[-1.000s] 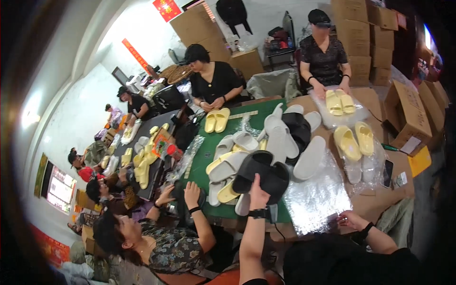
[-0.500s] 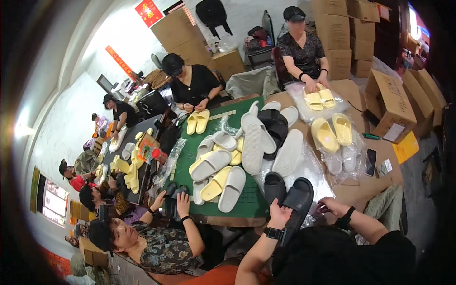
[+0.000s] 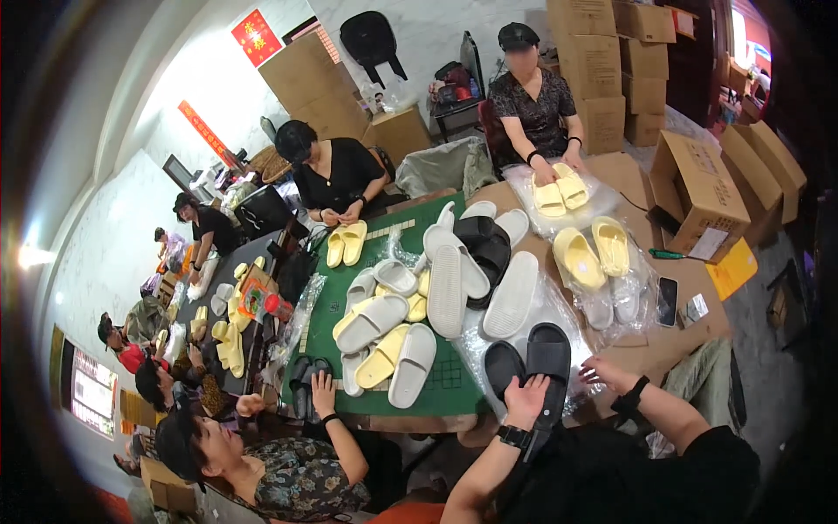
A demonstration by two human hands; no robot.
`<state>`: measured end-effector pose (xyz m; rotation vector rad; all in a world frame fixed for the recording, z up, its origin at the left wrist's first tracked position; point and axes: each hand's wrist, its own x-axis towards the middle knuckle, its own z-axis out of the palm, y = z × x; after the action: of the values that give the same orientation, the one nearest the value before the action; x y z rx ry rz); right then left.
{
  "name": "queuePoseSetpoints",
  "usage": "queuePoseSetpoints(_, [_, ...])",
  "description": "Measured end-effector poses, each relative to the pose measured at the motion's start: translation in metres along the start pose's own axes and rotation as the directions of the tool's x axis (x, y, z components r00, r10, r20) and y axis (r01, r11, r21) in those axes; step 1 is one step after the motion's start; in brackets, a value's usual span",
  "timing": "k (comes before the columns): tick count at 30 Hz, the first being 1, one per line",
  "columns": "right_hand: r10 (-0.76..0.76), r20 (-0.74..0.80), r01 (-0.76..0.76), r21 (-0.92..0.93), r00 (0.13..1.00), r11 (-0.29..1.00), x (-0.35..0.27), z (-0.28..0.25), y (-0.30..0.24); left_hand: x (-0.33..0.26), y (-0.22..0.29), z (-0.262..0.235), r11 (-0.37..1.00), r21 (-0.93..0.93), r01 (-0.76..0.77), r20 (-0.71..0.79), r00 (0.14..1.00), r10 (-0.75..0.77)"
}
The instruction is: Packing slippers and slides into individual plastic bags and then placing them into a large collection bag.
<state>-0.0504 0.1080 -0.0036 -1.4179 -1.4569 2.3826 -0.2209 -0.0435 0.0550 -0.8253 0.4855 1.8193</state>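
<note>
Fingers of the left hand point(image 3: 526, 402) lie spread, palm up, against black slippers point(image 3: 549, 348)
The right hand point(image 3: 613, 377), fingers apart, is beside them; clear plastic point(image 3: 552, 310) lies beyond the fingertips

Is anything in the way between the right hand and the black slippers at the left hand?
Nothing visible stands between. The right hand is open, just right of the black slippers; the gap shows only plastic lying beneath. The left hand touches the slippers from the near side, outside that gap.
</note>
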Motion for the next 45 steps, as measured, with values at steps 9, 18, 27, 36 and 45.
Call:
queuePoseSetpoints(9, [-0.140, 0.004, 0.140, -0.026, 0.990, 0.990, 0.020, 0.051, -0.070, 0.029, 0.052, -0.066, 0.586, 0.810, -0.008, -0.011, 1.000, 0.028])
queuePoseSetpoints(18, [0.036, -0.132, -0.016, 0.151, 0.991, 0.988, 0.124, 0.119, -0.093, 0.028, 0.017, -0.095, 0.219, 0.974, -0.063, 0.002, 0.963, 0.268])
queuePoseSetpoints(27, [0.208, -0.051, -0.118, 0.683, 0.977, 0.720, 0.201, 0.114, -0.075, 0.058, 0.019, -0.127, 0.230, 0.970, 0.074, -0.156, 0.918, 0.363])
queuePoseSetpoints(36, [-0.088, 0.119, -0.020, 0.696, 0.989, 0.718, 0.161, 0.136, -0.117, 0.079, 0.049, -0.157, 0.289, 0.957, 0.034, -0.070, 0.991, 0.114])
queuePoseSetpoints(45, [-0.295, 0.285, 0.204, 0.310, 0.912, 0.929, 0.076, 0.190, -0.184, 0.085, 0.053, -0.162, 0.200, 0.980, 0.009, -0.040, 0.988, 0.152])
